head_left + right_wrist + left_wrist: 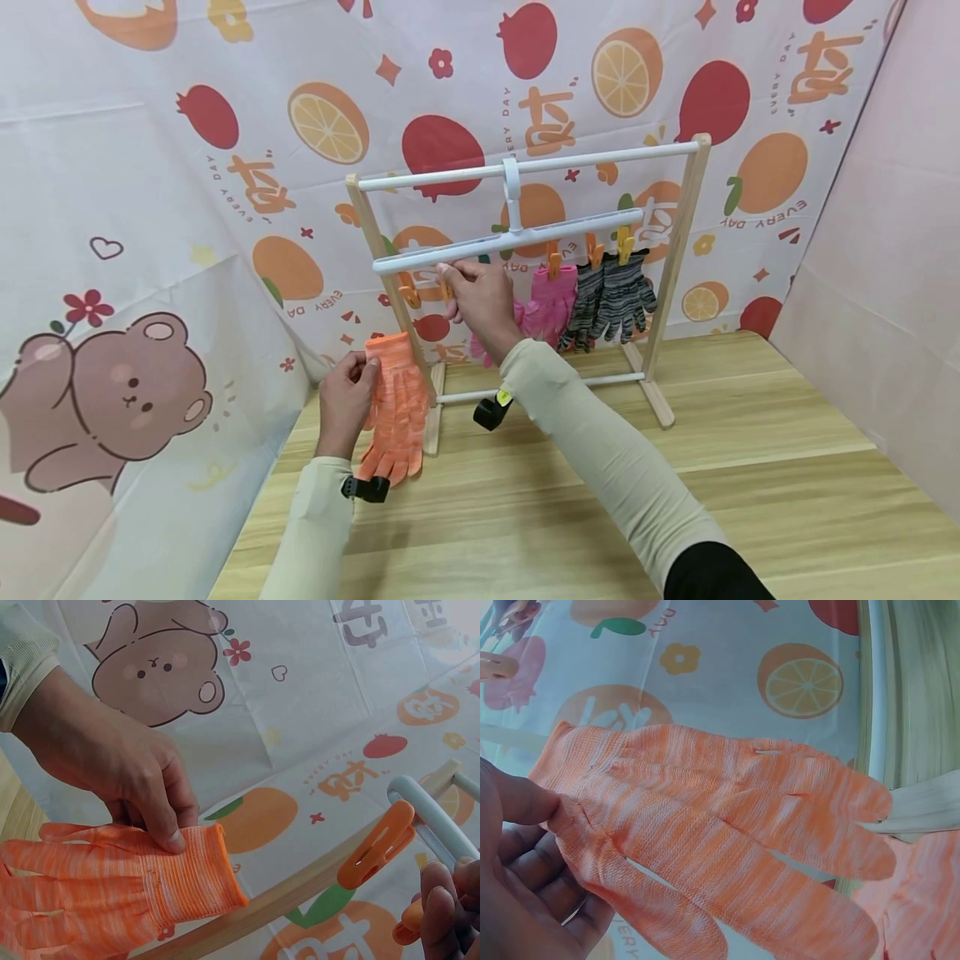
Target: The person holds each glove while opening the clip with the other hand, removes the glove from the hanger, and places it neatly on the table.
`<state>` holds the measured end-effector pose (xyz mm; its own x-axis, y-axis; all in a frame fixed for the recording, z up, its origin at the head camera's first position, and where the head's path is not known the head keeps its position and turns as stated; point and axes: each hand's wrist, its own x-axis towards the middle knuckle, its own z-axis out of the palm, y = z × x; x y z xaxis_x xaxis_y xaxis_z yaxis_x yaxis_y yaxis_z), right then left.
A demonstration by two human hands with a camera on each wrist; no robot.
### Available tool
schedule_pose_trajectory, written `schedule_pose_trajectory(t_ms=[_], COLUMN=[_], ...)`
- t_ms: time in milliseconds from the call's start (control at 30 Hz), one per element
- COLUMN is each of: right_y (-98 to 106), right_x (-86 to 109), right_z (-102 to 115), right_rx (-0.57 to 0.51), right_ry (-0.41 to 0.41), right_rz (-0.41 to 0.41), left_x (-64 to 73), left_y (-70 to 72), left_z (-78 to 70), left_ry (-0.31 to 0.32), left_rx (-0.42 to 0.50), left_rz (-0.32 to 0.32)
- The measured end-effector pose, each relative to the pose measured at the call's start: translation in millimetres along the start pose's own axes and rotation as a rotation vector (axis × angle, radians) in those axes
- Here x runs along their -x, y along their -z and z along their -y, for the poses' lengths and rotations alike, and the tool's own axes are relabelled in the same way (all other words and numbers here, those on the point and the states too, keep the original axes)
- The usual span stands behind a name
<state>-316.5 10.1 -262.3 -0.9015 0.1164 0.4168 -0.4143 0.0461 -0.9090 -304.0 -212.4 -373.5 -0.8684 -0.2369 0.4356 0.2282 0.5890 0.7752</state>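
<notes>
Beside the rack's left post, my left hand (347,396) pinches an orange knit glove (396,408) by its cuff, and the fingers dangle down. More of the same orange knit (922,896) shows at the left wrist view's lower right, perhaps a second glove. Under the left half of a white hanger (480,248), my right hand (483,302) pinches an orange clothespin (409,924), mostly covered by the fingers. Its fingertips are close against the hanger bar. Another orange clothespin (377,846) hangs at the hanger's left end, with nothing in it.
The hanger hooks over the top bar of a wood-and-white rack (677,258) on a wooden table (750,467). Pink gloves (551,304) and grey-black striped gloves (622,292) hang from clothespins on its right half. A fruit-printed cloth (442,100) stands behind.
</notes>
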Motion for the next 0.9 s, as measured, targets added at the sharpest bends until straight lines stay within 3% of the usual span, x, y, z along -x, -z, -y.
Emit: schedule_pose_trajectory(t_ms=[367, 900], right_y=[0.9, 0.7], right_x=[0.1, 0.5], right_z=[-1.3, -1.1], right_rx=[-0.01, -0.01], right_ry=[0.0, 0.001], right_rz=[-0.003, 0.006], left_x=[-1.9, -5.1], left_y=[4.8, 11.6], left_z=[-0.5, 3.8], left_ry=[0.049, 0.062], left_rx=[0.003, -0.025], left_rz=[0.004, -0.015])
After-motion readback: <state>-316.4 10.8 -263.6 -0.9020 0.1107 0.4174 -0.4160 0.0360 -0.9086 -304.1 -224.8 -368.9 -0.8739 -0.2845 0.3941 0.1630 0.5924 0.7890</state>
